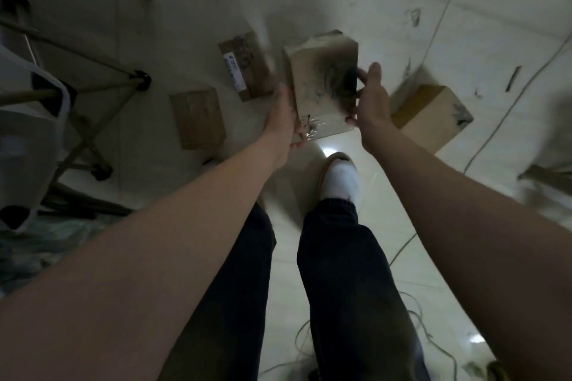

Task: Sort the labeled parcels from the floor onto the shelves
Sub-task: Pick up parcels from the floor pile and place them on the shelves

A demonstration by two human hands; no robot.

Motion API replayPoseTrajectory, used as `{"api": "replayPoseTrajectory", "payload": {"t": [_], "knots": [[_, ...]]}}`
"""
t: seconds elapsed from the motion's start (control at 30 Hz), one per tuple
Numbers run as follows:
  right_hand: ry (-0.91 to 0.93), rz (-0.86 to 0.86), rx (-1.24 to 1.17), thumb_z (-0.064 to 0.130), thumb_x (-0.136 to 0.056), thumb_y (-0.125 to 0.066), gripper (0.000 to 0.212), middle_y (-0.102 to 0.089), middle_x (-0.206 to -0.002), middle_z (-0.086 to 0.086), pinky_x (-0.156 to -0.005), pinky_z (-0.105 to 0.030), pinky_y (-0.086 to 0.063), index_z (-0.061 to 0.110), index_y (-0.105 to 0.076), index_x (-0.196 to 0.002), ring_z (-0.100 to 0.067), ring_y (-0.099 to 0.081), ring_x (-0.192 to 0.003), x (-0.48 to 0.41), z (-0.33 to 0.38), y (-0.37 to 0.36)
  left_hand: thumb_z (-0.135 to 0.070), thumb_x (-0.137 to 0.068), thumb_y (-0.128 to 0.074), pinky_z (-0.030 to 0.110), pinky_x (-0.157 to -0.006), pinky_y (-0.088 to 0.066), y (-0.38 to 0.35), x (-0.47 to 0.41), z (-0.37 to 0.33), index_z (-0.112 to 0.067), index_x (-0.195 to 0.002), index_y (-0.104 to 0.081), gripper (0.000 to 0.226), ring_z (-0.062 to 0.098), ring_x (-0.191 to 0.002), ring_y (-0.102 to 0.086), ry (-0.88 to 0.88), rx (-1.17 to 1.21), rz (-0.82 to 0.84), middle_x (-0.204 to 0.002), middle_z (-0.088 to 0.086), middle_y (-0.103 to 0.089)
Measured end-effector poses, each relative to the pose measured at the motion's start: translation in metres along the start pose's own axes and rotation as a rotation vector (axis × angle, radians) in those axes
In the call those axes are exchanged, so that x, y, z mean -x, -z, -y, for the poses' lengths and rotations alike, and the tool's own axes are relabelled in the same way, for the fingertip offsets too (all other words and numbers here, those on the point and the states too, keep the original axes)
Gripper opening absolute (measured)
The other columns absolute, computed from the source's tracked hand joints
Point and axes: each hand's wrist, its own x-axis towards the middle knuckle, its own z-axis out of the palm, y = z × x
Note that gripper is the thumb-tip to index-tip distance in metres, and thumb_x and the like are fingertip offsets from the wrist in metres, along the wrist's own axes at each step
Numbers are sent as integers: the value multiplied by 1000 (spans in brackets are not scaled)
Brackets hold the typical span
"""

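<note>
I hold a brown cardboard parcel (322, 80) with dark scribbles on its face above the floor, between both hands. My left hand (283, 114) grips its left edge and near corner. My right hand (371, 99) grips its right edge, thumb on the side. Three more parcels lie on the tiled floor: one with a white label (244, 66) just left of the held one, a plain one (198, 117) further left, and a larger box (433, 114) to the right. No shelf surface is visible.
A folding metal frame (93, 96) with a white bag (28, 139) stands at the left. Thin cables (483, 145) trail over the white floor at right and near my feet. My legs and a white shoe (339, 179) are below the parcel.
</note>
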Motion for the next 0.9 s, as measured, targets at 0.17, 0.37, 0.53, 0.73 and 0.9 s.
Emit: {"api": "replayPoseTrajectory", "payload": {"t": [0.17, 0.37, 0.53, 0.73, 0.9], "knots": [[-62, -22, -291, 71, -98, -45, 60, -71, -93, 0, -94, -43, -51, 17, -70, -92, -22, -67, -96, 68, 7, 37, -82, -94, -21, 38, -78, -54, 19, 65, 1, -34, -100, -66, 66, 22, -99, -68, 30, 6, -6, -103, -6, -73], [109, 11, -212, 75, -66, -72, 70, -76, -90, 12, -92, -49, -59, 18, -72, -106, -15, -74, -96, 153, 44, 66, -70, -97, -43, 34, -68, -52, 34, 158, -37, -33, -117, -69, 49, 21, -101, -70, -83, -53, 81, -106, -8, -76], [258, 98, -258, 51, -86, -73, 46, -74, -121, -2, -110, -62, -47, 19, -73, -118, -26, -67, -120, 216, 76, 101, -35, -80, -54, 45, -81, -59, 37, 239, -72, -22, -122, -63, 44, 25, -99, -66, -248, -64, 183, -95, -5, -73], [398, 154, -245, 49, -79, -74, 56, -73, -118, -13, -92, -51, -58, 10, -68, -120, -35, -67, -118, 322, 134, 164, -13, -68, -58, 39, -68, -55, 23, 370, -93, -28, -118, -58, 52, 26, -94, -66, -389, 1, 227, -107, 7, -69], [616, 230, -201, 41, -88, -68, 38, -73, -104, -1, -71, -39, -58, 15, -67, -115, -19, -69, -97, 451, 217, 220, -31, -79, -67, 42, -73, -61, 22, 538, -112, -24, -122, -60, 44, 29, -109, -68, -604, 94, 189, -118, 0, -71]]}}
